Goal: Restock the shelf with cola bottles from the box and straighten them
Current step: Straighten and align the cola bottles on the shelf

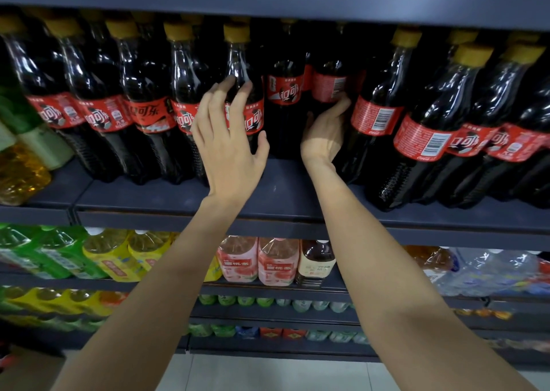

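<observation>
we spread our left hand (229, 140), fingers nearly straight, against a front-row cola bottle (244, 92); our right hand (326, 131) cupped a recessed bottle (329, 86) on the shelf (285, 200). drawing it forward, label outward, seemed best. no box appeared.

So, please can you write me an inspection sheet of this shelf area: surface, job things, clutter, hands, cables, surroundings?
Surface: dark shelf board, bare strip at its front between the two arms.
Job's things: cola bottles with yellow caps stand in rows; two recessed bottles sit further back in the middle gap; several right-side labels show barcodes, not logos.
Clutter: nothing seen.
Hands: left hand open, fingers spread on a front bottle; right hand cups a recessed bottle from below its label.
Cables: nothing seen.
Surroundings: lower shelves hold green, yellow and pink drinks; pale floor tiles; the box is not in view.
</observation>
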A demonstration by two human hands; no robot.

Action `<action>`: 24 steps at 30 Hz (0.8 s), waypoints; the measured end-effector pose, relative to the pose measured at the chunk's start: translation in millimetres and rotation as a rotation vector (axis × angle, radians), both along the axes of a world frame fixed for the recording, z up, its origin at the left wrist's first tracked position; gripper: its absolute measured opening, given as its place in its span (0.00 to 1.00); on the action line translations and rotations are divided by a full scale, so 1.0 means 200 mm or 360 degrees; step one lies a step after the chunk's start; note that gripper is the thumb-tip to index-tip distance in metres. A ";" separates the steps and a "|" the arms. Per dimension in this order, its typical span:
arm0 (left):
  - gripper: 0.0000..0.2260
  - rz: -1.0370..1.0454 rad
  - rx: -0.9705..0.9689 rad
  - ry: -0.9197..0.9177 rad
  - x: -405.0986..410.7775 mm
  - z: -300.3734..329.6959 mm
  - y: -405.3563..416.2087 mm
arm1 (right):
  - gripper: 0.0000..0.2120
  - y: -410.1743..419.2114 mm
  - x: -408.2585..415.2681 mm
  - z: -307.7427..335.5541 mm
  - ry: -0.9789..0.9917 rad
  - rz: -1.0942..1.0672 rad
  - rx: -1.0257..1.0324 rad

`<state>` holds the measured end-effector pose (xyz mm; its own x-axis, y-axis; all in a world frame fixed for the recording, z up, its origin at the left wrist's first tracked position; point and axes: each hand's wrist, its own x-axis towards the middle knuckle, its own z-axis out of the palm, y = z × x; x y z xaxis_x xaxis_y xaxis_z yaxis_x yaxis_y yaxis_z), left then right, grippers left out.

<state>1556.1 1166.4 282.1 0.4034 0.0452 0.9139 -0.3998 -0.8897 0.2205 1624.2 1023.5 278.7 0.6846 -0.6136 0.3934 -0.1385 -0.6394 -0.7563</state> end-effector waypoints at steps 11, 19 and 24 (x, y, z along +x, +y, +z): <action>0.28 0.0020 0.0043 0.0114 0.00 0.00 0.00 | 0.38 0.10 -0.09 0.01 -0.0014 0.0016 -0.0006; 0.23 -0.0159 0.0021 0.0147 -0.09 0.08 -0.05 | 0.39 0.13 -0.36 -0.05 -0.0352 0.0281 -0.0026; 0.29 -0.0432 -0.0031 0.0548 -0.13 0.15 -0.17 | 0.41 0.10 -0.50 -0.10 -0.0379 0.0715 0.0077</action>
